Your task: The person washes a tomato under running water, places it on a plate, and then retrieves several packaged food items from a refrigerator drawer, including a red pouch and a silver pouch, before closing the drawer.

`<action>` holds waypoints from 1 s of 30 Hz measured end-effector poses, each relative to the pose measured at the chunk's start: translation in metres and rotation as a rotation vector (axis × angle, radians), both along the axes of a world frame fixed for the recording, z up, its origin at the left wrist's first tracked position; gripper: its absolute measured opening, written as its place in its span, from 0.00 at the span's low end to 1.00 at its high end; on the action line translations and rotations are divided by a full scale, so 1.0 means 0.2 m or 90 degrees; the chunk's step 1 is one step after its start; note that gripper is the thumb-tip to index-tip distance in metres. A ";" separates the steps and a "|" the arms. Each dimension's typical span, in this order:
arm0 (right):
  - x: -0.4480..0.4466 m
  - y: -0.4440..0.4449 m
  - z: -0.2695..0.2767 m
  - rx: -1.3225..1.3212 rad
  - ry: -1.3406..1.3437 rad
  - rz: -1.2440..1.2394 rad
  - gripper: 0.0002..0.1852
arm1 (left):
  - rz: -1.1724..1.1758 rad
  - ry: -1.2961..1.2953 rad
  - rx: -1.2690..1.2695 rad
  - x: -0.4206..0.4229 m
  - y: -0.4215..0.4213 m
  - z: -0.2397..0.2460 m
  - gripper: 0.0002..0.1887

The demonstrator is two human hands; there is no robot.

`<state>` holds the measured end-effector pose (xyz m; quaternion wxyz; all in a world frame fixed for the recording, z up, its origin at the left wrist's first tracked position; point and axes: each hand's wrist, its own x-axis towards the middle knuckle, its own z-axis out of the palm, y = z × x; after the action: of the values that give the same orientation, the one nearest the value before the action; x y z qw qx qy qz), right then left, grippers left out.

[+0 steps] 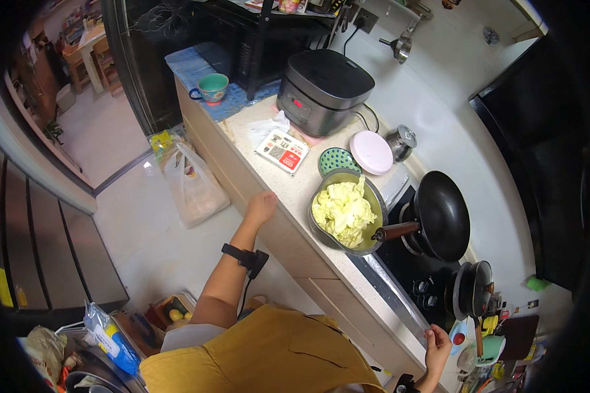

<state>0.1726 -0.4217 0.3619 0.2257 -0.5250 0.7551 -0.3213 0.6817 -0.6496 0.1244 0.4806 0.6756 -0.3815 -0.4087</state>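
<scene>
My left hand (261, 207) is beside the front edge of the counter, its fingers curled and partly hidden, so its grip cannot be told. My right hand (437, 341) is near the stove's front corner at the lower right, fingers bent, with nothing visible in it. Between them, a metal bowl (316, 231) on the counter edge holds torn cabbage leaves (344, 211). A black wok (442, 216) with a wooden handle (398, 231) sits on the black cooktop (398, 260); the handle's end reaches the bowl. A sealed white package (282, 151) lies on the counter beyond my left hand.
A rice cooker (324, 93), green dotted plate (338, 162), pink round lid or dish (371, 152) and metal pot (401, 142) stand behind the bowl. A teal cup (212, 87) is near the far corner. A lidded pan (474, 290) is on the right. A plastic bag (196, 191) rests on the floor.
</scene>
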 end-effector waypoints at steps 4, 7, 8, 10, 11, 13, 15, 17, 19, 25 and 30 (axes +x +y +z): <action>0.03 0.03 0.00 0.020 0.039 -0.002 0.15 | 0.030 0.141 0.028 0.05 -0.17 0.00 0.17; 0.03 0.06 -0.01 0.022 0.051 -0.025 0.14 | 0.065 0.217 0.055 0.09 -0.29 0.03 0.18; 0.03 0.07 -0.02 0.016 0.032 -0.026 0.14 | 0.079 0.252 0.066 0.11 -0.33 0.04 0.19; 0.02 0.09 -0.02 0.029 0.058 -0.039 0.14 | 0.077 0.272 0.106 0.14 -0.42 0.06 0.20; 0.01 0.10 -0.02 0.032 0.060 -0.041 0.14 | 0.076 0.286 0.128 0.15 -0.45 0.07 0.20; 0.02 0.12 -0.02 0.033 0.056 -0.052 0.13 | 0.089 0.285 0.117 0.15 -0.49 0.08 0.22; 0.02 0.14 -0.02 0.044 0.045 -0.069 0.13 | 0.094 0.327 0.102 0.14 -0.53 0.09 0.22; 0.03 0.16 -0.02 0.055 0.018 -0.087 0.14 | 0.114 0.357 0.095 0.13 -0.55 0.10 0.18; 0.04 0.17 -0.02 0.053 0.004 -0.090 0.14 | 0.110 0.357 0.094 0.13 -0.56 0.11 0.15; 0.00 0.17 -0.08 0.095 0.025 -0.118 0.12 | 0.088 0.276 0.099 0.21 -0.42 0.14 0.11; -0.04 0.15 -0.13 0.123 0.020 -0.104 0.13 | -0.002 0.243 0.135 0.33 -0.18 0.17 0.12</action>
<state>0.1638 -0.3926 0.3359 0.2362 -0.4429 0.8261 -0.2561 0.7469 -0.6857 0.1588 0.4700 0.6321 -0.2391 -0.5678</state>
